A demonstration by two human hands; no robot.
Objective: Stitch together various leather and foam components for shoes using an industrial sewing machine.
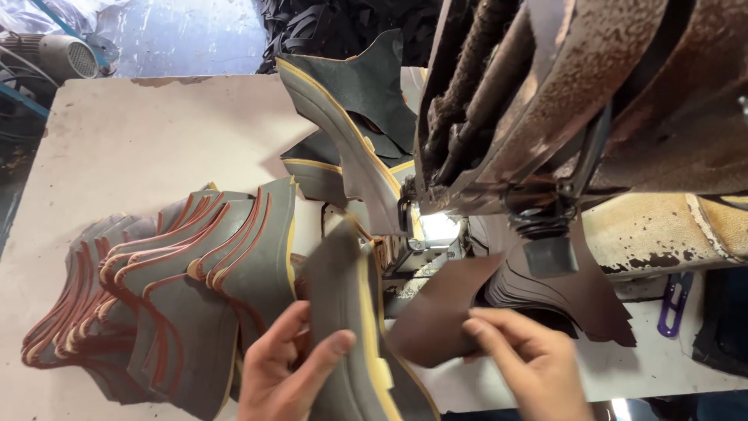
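I see the machine [576,101] filling the top right, rusty and worn, its lit needle area [438,228] just left of centre. The surface [117,148] under it is pale and scuffed. A fanned stack [171,288] of grey shoe pieces with red and yellow edging lies at lower left; a chain of stitched pieces [343,125] runs up and away behind the needle. Dark brown blanks [576,300] sit piled under the machine's right side, purple snips [675,304] beyond them.

My left hand [284,366] has its grip closed on a grey yellow-edged piece [343,327], thumb on top, fingers under, held low centre just in front of the needle; it looks motion-blurred. My right hand [530,362] pinches a brown piece [440,316] at its right edge, thumb and forefinger together on it; that piece lies just right of the grey one, seemingly overlapping it.

To do this well, I judge the two edges need aligning flush before they reach the presser foot, with fingertips kept well clear of the needle and the pieces held flat, not bowed.
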